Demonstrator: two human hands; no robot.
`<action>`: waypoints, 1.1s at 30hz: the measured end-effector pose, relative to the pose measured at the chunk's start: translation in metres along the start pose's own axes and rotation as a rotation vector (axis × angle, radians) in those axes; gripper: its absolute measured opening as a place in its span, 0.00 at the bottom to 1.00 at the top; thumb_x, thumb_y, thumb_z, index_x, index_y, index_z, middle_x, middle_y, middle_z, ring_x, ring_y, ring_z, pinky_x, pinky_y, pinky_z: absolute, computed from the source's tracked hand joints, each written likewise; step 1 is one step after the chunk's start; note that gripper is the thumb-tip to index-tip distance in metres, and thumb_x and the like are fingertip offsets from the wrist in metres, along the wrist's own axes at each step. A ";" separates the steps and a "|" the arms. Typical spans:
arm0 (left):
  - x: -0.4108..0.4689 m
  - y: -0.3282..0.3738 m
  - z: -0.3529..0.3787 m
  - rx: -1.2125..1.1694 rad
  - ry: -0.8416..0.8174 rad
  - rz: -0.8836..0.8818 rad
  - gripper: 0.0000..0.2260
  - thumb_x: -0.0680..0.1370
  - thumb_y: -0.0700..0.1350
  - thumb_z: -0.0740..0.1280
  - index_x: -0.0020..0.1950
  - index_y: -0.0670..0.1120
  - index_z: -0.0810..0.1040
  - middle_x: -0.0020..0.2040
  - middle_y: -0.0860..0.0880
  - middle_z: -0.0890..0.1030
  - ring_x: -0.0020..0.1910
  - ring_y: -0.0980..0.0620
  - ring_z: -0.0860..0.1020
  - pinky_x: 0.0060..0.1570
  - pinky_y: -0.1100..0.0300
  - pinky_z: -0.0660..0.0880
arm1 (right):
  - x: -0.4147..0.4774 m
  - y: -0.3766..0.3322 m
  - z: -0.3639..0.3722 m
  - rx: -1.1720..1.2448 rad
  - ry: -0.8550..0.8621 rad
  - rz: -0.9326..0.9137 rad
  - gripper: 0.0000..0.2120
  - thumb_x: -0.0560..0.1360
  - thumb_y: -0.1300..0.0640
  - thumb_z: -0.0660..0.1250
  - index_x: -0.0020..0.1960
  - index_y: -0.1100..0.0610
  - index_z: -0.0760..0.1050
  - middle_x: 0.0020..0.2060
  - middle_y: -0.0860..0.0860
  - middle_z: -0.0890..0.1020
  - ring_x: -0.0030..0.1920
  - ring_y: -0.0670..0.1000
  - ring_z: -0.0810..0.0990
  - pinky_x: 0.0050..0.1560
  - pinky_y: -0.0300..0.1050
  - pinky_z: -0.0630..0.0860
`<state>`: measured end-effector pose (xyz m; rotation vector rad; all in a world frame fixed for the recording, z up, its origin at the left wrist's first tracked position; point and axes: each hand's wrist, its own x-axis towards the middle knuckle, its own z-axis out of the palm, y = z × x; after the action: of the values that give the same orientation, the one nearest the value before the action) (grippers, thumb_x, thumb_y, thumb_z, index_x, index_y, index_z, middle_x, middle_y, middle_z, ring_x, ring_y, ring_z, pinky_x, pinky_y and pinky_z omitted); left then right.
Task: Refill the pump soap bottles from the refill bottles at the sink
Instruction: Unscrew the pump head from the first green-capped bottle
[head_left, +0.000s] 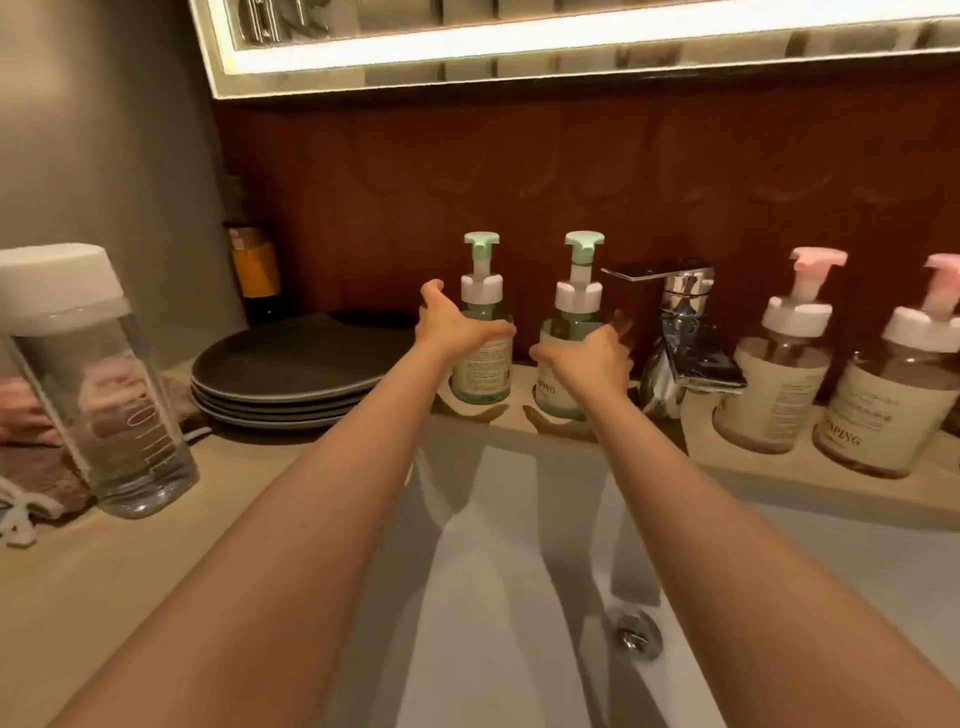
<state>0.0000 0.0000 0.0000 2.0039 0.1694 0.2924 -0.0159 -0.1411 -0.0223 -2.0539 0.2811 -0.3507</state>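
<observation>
the left hand (457, 325) curls round an upright clear green plastic pump bottle with a mint head (480, 364), thumb lifted. the right hand (587, 353) wraps a second green pump bottle (558, 397) beside it, fingers closed on its far side. just right of that hand stands a chrome tap (680, 332); left of the left hand, stacked dark round plates (291, 364).

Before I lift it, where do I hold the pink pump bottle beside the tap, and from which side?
The pink pump bottle stands upright, tap on its left, second pink bottle on its right: probably grip its wide body below the collar, from the front.
</observation>
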 end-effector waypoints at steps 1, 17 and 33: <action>0.000 0.000 0.003 0.007 -0.019 0.012 0.47 0.66 0.49 0.77 0.75 0.48 0.48 0.74 0.43 0.59 0.72 0.40 0.61 0.67 0.43 0.63 | 0.003 0.002 0.000 0.004 -0.005 -0.009 0.30 0.68 0.47 0.73 0.64 0.57 0.68 0.63 0.56 0.73 0.64 0.58 0.70 0.61 0.54 0.71; -0.027 -0.023 -0.013 0.055 0.189 0.052 0.38 0.65 0.50 0.77 0.70 0.44 0.65 0.65 0.46 0.72 0.64 0.46 0.72 0.57 0.52 0.72 | -0.020 -0.002 -0.012 0.162 0.035 -0.020 0.36 0.66 0.49 0.76 0.66 0.60 0.64 0.62 0.56 0.74 0.63 0.58 0.73 0.56 0.51 0.73; -0.190 -0.021 -0.163 0.162 0.281 0.068 0.38 0.64 0.52 0.77 0.66 0.43 0.61 0.58 0.48 0.69 0.57 0.49 0.70 0.53 0.54 0.69 | -0.171 -0.071 0.013 0.210 -0.352 -0.228 0.39 0.64 0.51 0.77 0.68 0.58 0.62 0.61 0.53 0.74 0.60 0.54 0.74 0.55 0.49 0.73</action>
<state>-0.2272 0.1028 0.0243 2.1247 0.3112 0.6213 -0.1661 -0.0383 0.0111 -1.9011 -0.1982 -0.1428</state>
